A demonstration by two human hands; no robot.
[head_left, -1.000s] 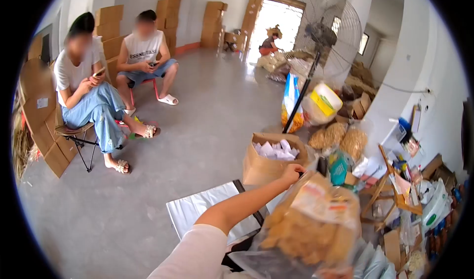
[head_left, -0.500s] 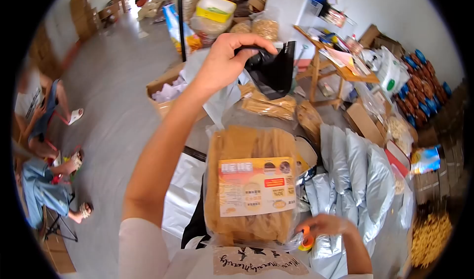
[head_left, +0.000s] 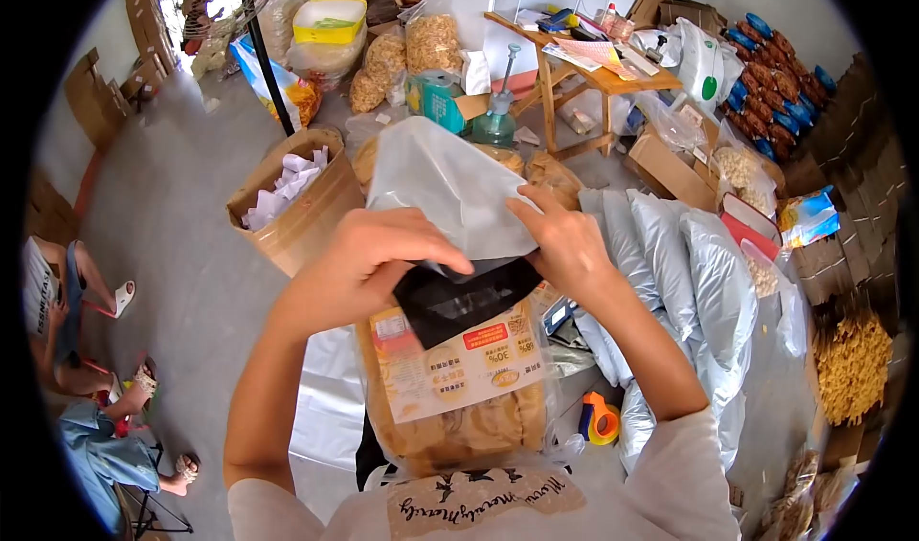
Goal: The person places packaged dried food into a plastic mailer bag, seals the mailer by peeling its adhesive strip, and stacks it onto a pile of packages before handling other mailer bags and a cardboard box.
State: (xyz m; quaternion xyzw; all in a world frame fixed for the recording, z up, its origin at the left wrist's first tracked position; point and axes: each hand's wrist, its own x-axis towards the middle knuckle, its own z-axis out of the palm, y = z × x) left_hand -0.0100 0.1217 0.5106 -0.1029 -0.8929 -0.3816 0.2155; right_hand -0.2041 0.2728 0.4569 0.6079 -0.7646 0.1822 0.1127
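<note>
Head view: holding a gray bag (head_left: 431, 196) with left hand (head_left: 381, 259) and right hand (head_left: 571, 246). Likely light, floppy and slippery; best pinched by the edges.

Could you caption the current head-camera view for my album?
Left hand and right hand hold a plastic bag over a labelled package, silver bags nearby.

Packing storeroom, by the look: paper-strewn wooden bench (head_left: 661, 82), bagged dry goods (head_left: 433, 45) left of it, open carton (head_left: 661, 170) and grey pouches (head_left: 718, 265) in front.
</note>
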